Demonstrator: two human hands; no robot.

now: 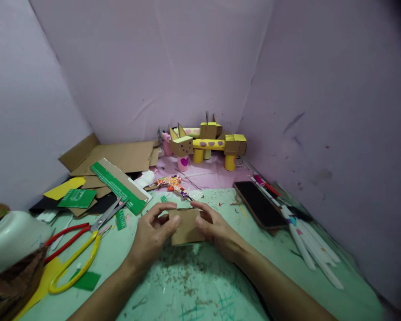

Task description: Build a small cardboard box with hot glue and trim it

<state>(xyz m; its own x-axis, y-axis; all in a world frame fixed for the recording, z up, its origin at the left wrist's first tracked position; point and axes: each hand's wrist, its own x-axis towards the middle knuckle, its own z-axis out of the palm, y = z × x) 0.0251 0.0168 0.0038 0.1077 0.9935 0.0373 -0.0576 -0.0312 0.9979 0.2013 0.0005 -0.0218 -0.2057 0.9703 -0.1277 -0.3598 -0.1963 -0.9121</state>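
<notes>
Between my two hands is a small piece of brown cardboard (187, 229), roughly rectangular, with a thin green edge along its bottom. My left hand (158, 225) grips its left side, thumb on the near face and fingers behind. On the right side my right hand (214, 225) holds it the same way. The fingertips behind the cardboard are partly hidden. Just beyond the hands lies a small patterned, multicoloured paper piece (170, 182). Brown crumbs are scattered on the green tabletop (173, 285) below the cardboard.
Scissors (96, 227) with red and yellow handles lie at left, near a green-and-white cardboard strip (120, 185) and larger cardboard sheets (120, 156). Cardboard animal figures (209, 143) stand at the back. A phone (259, 203) and several white markers (307, 243) lie at right. Walls enclose three sides.
</notes>
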